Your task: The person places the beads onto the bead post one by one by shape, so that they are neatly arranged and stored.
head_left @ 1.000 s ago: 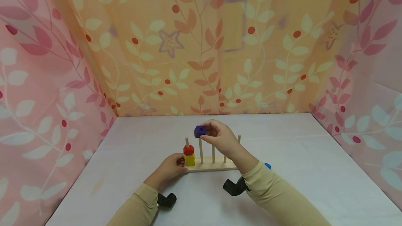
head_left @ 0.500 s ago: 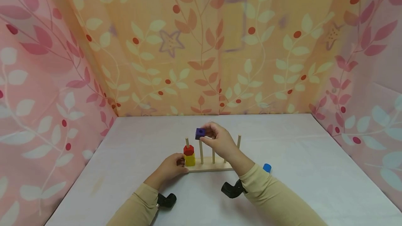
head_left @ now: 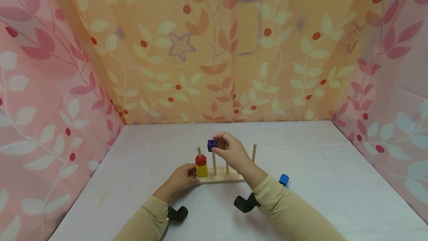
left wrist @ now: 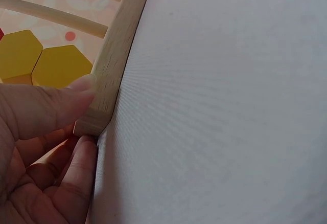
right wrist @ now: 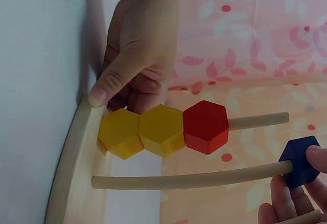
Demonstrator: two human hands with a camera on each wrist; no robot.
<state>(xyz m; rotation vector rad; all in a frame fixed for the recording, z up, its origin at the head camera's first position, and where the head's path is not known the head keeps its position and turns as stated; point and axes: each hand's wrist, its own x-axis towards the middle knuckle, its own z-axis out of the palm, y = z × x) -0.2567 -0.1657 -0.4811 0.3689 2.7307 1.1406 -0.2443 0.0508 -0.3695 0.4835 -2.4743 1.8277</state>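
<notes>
My right hand (head_left: 235, 153) pinches a dark purple block (head_left: 212, 145) with a hole through it, between thumb and fingers. The block is at the top of the second peg (right wrist: 204, 180) from the left; in the right wrist view the peg's tip meets its hole. My left hand (head_left: 182, 177) grips the left end of the wooden peg stand (left wrist: 115, 63), thumb on top of the base and fingers curled at its end. On the leftmost peg, a red hexagonal block (right wrist: 206, 127) sits above two yellow hexagonal blocks (right wrist: 162, 129).
A blue round piece (head_left: 284, 179) stands on the white table (head_left: 321, 159) beyond the stand's right end, partly behind the right sleeve. Other bare pegs (head_left: 254, 153) rise from the stand. Black wrist cameras (head_left: 245, 202) jut from both sleeves. Patterned cloth (head_left: 214, 47) walls the table.
My right hand has lowered slightly with the purple block, which has turned and levelled over the second peg. More of the blue piece shows past the sleeve. My left hand stays put.
</notes>
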